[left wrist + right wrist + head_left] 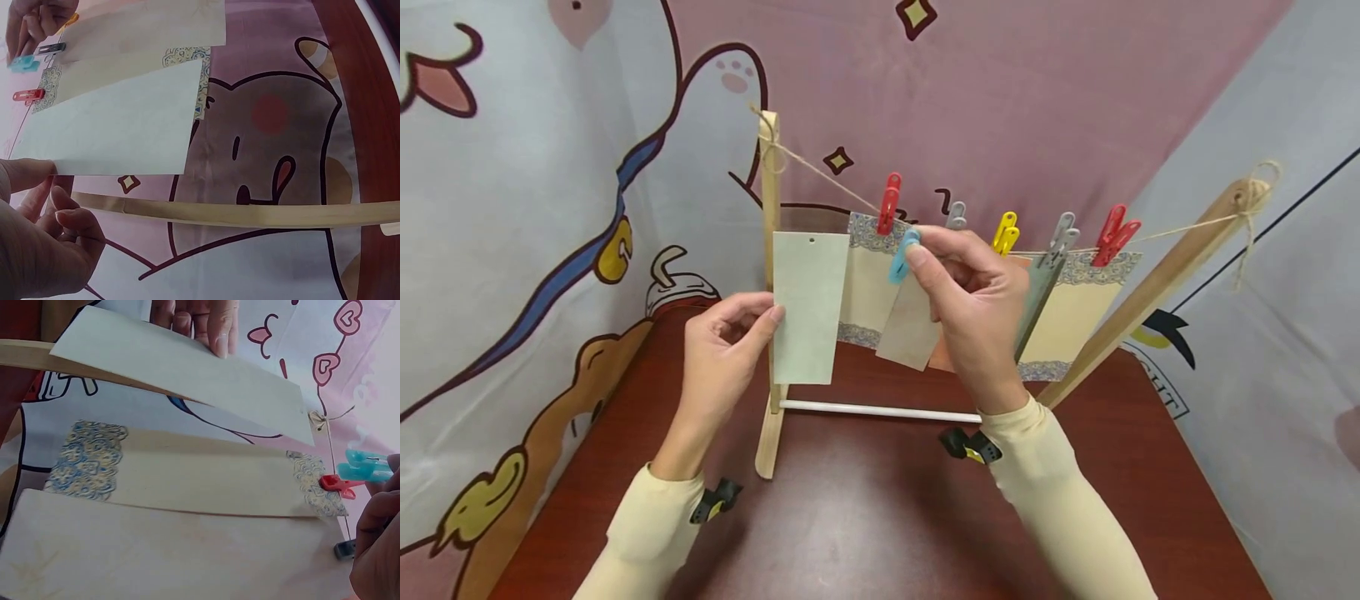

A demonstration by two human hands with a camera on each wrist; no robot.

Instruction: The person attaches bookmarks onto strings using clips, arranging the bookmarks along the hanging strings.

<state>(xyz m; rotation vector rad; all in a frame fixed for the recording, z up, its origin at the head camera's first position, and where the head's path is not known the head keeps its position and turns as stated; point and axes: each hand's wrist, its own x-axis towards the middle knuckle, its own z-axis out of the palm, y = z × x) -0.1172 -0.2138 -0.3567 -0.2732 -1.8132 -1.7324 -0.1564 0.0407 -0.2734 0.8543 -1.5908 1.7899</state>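
Observation:
My left hand (pixel 726 350) pinches the left edge of a pale green paper card (pixel 808 321) with a small hole near its top. The card hangs upright in front of the left wooden post. Between thumb and forefinger, my right hand (pixel 977 308) holds a light blue clothespin (pixel 904 257), close to the string (pixel 835 182). A red clothespin (pixel 889 204) clips a cream card with patterned borders (pixel 865 292) to the string just behind. In the right wrist view the blue clothespin (pixel 365 465) appears beside the red one, apart from the pale green card (pixel 181 375).
Two wooden posts (pixel 771 192) hold the string, joined low by a white rod (pixel 880 411) above the dark red table (pixel 850 517). Grey, yellow (pixel 1006 233) and red clothespins hold more cards along the string, including another patterned one (pixel 1078 317). A printed cloth (pixel 1037 100) stands behind.

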